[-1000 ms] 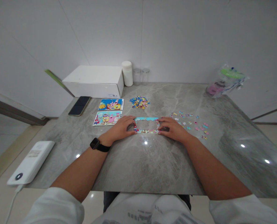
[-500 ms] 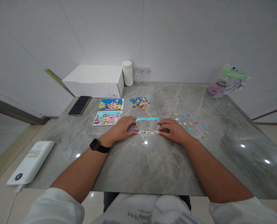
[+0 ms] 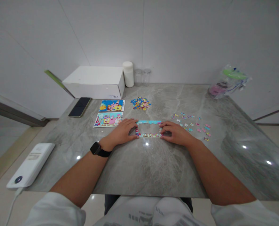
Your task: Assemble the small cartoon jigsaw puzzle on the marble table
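A rectangular ring of joined jigsaw border pieces lies flat on the grey table, its middle showing bare tabletop. My left hand holds the left side of this border, thumb at the near corner and fingers at the far one. Its right side is gripped the same way by my right hand. Fingertips hide parts of both short sides. Loose jigsaw pieces are scattered to the right of my right hand. Beyond the border sits a heap of mixed jigsaw pieces.
Two cartoon picture cards lie left of the heap, near a phone. A white box, a white bottle and two glass jars line the wall. A plastic bag stands back right; a power bank sits front left.
Both hands have slid the jigsaw border slightly toward me across the table. The loose pieces and the heap stay where they were.
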A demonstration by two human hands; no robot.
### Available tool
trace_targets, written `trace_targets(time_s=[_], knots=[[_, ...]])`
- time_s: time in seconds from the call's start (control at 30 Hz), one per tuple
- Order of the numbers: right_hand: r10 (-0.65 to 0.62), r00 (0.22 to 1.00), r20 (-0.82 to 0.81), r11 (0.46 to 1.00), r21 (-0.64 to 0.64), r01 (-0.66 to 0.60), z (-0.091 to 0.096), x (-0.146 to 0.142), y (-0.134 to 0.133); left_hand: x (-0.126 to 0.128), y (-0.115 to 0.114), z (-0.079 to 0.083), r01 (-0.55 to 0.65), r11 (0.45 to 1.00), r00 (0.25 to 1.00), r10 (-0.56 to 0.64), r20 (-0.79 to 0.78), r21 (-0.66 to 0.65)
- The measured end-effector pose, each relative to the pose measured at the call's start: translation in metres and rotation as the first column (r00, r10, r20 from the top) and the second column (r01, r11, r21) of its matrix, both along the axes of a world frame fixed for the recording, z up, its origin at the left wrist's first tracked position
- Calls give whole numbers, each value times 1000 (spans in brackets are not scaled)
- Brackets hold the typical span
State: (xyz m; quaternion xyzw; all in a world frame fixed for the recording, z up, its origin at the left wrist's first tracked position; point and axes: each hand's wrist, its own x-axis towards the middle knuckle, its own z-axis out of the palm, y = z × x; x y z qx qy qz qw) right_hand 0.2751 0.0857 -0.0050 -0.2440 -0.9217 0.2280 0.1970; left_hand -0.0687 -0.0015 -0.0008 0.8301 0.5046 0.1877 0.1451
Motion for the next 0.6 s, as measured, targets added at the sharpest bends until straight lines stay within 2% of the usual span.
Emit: trace_targets(time_s=[0.6], knots=[[20, 1000, 3, 1000, 21, -20, 5, -5, -2, 1, 1, -1, 35, 996, 999, -36, 20, 82]])
